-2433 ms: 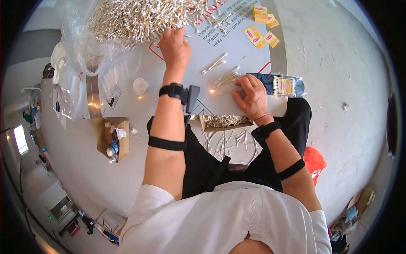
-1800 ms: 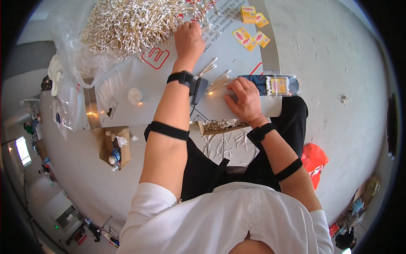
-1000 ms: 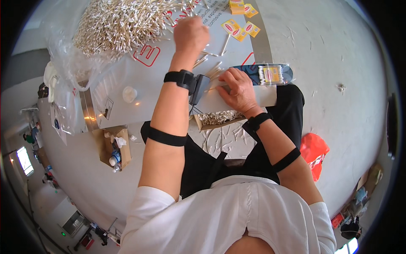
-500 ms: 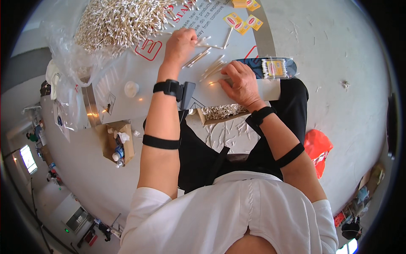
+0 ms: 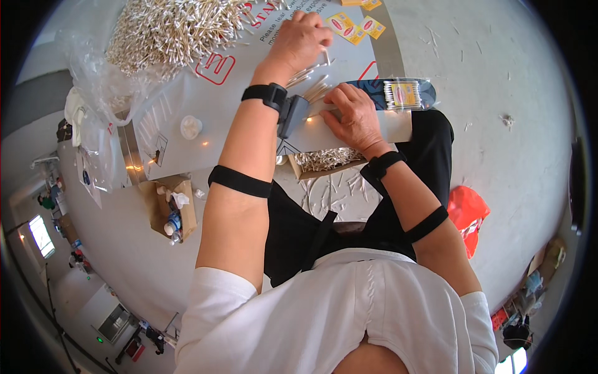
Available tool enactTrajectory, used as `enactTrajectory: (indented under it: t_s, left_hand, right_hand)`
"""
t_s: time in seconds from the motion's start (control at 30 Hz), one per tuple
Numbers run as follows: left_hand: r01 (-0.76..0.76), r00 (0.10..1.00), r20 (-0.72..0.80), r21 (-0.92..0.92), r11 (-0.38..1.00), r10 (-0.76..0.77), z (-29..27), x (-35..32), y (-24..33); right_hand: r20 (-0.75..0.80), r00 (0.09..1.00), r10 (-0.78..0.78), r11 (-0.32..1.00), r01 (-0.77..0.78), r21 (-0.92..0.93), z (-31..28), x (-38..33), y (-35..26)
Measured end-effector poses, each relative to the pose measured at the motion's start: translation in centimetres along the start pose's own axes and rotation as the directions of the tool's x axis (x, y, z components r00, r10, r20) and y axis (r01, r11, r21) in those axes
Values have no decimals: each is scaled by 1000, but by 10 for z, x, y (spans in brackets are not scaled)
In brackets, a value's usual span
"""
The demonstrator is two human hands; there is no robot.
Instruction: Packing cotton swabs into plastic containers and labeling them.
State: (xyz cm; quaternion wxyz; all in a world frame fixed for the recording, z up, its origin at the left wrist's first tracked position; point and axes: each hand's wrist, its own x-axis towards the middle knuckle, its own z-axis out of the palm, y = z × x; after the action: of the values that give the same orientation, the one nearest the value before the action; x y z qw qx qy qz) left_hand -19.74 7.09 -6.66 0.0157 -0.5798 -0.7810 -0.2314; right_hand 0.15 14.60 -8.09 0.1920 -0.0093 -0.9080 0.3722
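Observation:
My left hand reaches over the table with its fingers curled down on a cotton swab, whose lower end shows under the fingertips. Below it, small bundles of cotton swabs lie on the sheet, partly behind my left wrist. My right hand rests at the near edge, fingers bent and thumb drawn in; what it pinches, if anything, is hidden. Beside it, a clear pack of cotton swabs with a yellow card lies on a dark blue patterned piece.
A large heap of cotton swabs fills the far left, next to crumpled clear plastic. Yellow cards lie at the far right. A small white tub stands nearer. Below are boxes of swabs and waste, and a red bag.
My left hand has moved right and farther away, from beside the loose swabs onto a single swab near the yellow cards. My right hand has stayed almost in place.

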Motion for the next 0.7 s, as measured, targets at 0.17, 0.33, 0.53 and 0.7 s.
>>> enactTrajectory:
  t_s: [0.17, 0.33, 0.53, 0.7]
  left_hand:
    - [180, 983, 21, 139, 974, -184, -16, -39, -25]
    - [476, 872, 71, 103, 873, -484, -20, -82, 11]
    - [555, 828, -230, 211, 805, -510, 15, -103, 76]
    - [581, 809, -59, 233, 780, -585, 24, -114, 108]
  right_hand:
    - [-3, 1000, -2, 1000, 2, -13, 0, -1, 1]
    - [7, 1000, -27, 999, 27, -22, 0, -1, 2]
    - [-10, 998, -67, 997, 67, -31, 2, -1, 3]
    - [-73, 996, -44, 998, 47, 41, 3, -3, 3]
